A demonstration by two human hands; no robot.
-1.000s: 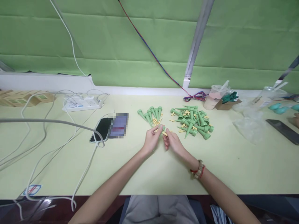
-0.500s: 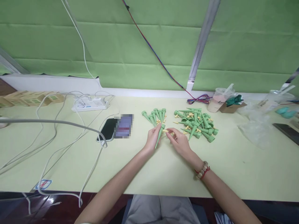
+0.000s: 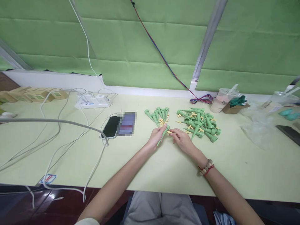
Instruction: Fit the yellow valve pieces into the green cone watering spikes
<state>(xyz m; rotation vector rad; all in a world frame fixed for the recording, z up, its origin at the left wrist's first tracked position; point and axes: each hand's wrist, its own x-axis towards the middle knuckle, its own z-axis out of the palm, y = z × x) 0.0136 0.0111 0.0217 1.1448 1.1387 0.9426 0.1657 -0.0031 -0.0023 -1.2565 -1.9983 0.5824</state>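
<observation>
My left hand (image 3: 156, 137) is closed round a green plastic watering spike (image 3: 165, 132), its wide end up and its tip slanting down towards me. My right hand (image 3: 182, 139) pinches a small yellow valve piece (image 3: 169, 132) at the side of that spike, near its wide end. Whether the piece sits in the spike is too small to tell. Just beyond my left hand lies a fan of several green spikes (image 3: 155, 117) with small yellow pieces (image 3: 161, 121) at their tips. Right of my right hand is a larger heap of green spikes (image 3: 199, 123) mixed with yellow valves.
On the left are two phones (image 3: 111, 127), a white power strip (image 3: 93, 101), loose cables (image 3: 70, 140) and small boxes (image 3: 35, 94). Towards the right stand a drink cup (image 3: 219, 101), a brown box (image 3: 235, 108), a crumpled plastic bag (image 3: 257, 131) and a dark phone (image 3: 289, 133).
The spike in my left hand has turned, its wide end leaning more to the right. My right hand keeps the yellow piece against it. The whole view has shifted slightly.
</observation>
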